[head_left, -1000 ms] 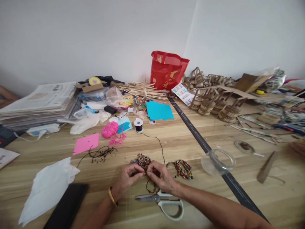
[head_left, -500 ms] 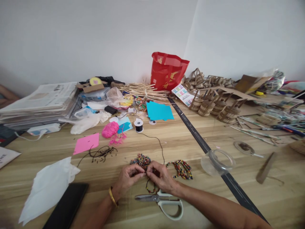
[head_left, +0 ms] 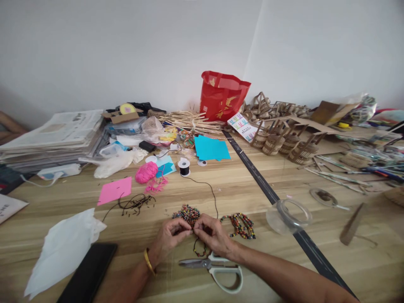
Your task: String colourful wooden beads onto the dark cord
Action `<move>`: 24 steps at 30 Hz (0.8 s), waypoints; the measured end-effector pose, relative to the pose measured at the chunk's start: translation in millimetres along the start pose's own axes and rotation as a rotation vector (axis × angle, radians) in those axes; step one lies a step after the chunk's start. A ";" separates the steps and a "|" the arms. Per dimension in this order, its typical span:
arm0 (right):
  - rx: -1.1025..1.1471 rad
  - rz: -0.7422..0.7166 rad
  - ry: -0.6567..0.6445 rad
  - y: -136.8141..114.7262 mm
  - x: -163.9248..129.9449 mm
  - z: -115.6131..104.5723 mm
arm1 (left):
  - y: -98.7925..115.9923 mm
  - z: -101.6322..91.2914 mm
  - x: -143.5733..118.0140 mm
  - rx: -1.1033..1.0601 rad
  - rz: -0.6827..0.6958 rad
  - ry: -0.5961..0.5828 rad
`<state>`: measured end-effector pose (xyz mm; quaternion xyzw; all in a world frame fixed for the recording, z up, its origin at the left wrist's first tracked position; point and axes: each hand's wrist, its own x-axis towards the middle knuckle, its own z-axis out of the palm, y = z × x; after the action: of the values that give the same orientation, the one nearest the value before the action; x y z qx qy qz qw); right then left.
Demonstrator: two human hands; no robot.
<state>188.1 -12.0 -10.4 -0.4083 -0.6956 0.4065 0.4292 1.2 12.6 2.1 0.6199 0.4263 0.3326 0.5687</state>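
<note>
Left hand (head_left: 168, 236), right hand (head_left: 212, 236) pinched together on black cord (head_left: 214, 198); multicoloured bead strand (head_left: 199, 251) apparently dangling below

Bead pile (head_left: 187, 212) lay just beyond hands; scissors (head_left: 217, 269) before them; finished strands (head_left: 240, 224) right; thread spool (head_left: 184, 166) farther behind.

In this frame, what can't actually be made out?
Head view only:
- What the left hand and right hand pinch between them: covered by the fingertips, too small.
- Beaded strand: upper part behind the right hand.
- Scissors: one handle loop under the right wrist.
- Newspaper stack: print too small to read.
</note>
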 end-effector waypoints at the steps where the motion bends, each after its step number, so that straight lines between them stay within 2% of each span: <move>1: 0.001 0.001 -0.005 -0.3 -0.1 -0.1 | 0.1 0.1 -0.2 0.000 -0.001 0.000; 24: -0.003 0.007 -0.017 -3.0 -0.4 -0.8 | -6.3 0.3 0.6 -0.049 0.000 0.004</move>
<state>188.3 -13.2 -7.5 -0.4079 -0.6985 0.4104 0.4210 0.8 12.9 -4.2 0.6051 0.4191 0.3444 0.5827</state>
